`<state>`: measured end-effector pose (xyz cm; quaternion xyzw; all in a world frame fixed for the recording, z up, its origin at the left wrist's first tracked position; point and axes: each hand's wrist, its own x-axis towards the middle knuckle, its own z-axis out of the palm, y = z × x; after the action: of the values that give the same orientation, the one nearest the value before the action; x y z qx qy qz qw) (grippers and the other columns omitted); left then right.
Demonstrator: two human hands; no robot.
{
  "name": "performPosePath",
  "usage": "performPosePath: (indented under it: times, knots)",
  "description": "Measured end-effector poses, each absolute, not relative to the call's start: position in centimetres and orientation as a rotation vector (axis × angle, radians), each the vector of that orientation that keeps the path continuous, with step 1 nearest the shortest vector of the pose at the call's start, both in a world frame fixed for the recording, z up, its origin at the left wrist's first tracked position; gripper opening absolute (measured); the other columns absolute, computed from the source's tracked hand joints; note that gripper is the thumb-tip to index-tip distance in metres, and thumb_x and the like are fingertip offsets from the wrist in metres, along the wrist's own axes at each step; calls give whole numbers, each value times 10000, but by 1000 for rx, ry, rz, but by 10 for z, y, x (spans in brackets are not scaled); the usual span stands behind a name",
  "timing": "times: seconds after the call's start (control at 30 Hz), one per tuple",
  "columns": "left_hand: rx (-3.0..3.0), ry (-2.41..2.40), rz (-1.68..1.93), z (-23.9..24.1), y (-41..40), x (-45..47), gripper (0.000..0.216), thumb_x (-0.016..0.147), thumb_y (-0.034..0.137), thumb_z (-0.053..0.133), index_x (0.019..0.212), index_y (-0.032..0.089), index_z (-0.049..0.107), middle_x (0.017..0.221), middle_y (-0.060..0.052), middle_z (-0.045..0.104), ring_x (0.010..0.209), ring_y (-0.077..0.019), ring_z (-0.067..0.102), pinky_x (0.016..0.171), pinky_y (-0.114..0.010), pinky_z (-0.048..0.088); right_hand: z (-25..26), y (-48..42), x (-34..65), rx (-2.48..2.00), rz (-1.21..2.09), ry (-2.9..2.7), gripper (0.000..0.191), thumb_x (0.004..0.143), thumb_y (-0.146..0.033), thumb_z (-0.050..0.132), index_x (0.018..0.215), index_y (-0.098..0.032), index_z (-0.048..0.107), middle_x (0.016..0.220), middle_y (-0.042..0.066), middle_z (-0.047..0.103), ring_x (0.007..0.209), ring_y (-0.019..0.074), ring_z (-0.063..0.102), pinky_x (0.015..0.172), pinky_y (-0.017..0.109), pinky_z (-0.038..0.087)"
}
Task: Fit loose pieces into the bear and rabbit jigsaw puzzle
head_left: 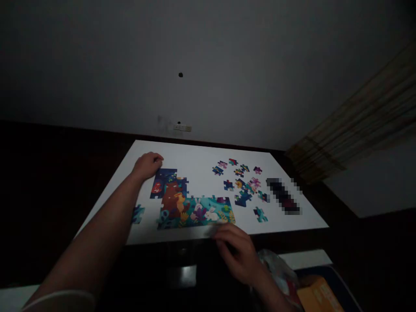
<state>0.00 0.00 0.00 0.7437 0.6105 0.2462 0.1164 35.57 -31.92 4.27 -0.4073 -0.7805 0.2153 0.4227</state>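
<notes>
A partly built jigsaw puzzle (pixel 182 203) showing a bear and rabbits lies flat near the white board's (pixel 195 156) front edge; loose pieces (pixel 242 177) lie scattered rightward, and one stray piece (pixel 138 214) lies leftward.

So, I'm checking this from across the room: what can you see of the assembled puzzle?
The puzzle is a partly joined jigsaw lying flat on a white board, forming a rough L. A dark blue night section sits at the upper end, a brown bear fills the middle, and a teal strip with white rabbits and flowers runs along the bottom. Its outline is ragged with open tabs. The left hand is beside its upper end, the right hand near its lower edge; neither clearly touches it.
</notes>
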Motion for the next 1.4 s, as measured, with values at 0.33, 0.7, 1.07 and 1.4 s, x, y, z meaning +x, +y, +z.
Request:
performPosePath:
  times: [0.33, 0.7, 1.07, 1.4]
  knots:
    - [2198, 1784, 694, -1, 5, -4, 418, 834, 442, 570, 1112, 254, 819, 1201, -109, 791, 1112, -331, 717, 966, -445, 557, 6, -327, 477, -1699, -155, -1780, 227, 1024, -284, 601, 1210, -251, 726, 1146, 103, 748, 1075, 306, 676, 952, 492, 541]
    - [2205, 1813, 671, -3, 5, -4, 399, 852, 442, 567, 1117, 276, 815, 1203, -93, 788, 1114, -317, 715, 967, -433, 559, -16, -306, 487, -1897, -120, -1630, 365, 1035, -448, 551, 1278, -235, 722, 1255, 133, 740, 1155, 348, 629, 1002, 523, 484]
    - [2232, 1810, 649, -1, 5, -2, 410, 854, 438, 563, 1131, 271, 815, 1213, -94, 789, 1133, -326, 710, 971, -430, 550, -20, -300, 481, -1971, -102, -1507, 448, 1003, -555, 575, 1278, -231, 716, 1278, 122, 765, 1156, 354, 655, 949, 488, 470]
    - [2216, 1808, 661, 3, 2, -1, 394, 833, 439, 585, 1110, 283, 818, 1224, -97, 798, 1129, -346, 715, 969, -453, 558, -21, -299, 482, -1888, -51, -1442, 450, 974, -574, 639, 1255, -228, 704, 1278, 131, 765, 1147, 339, 689, 972, 489, 489]
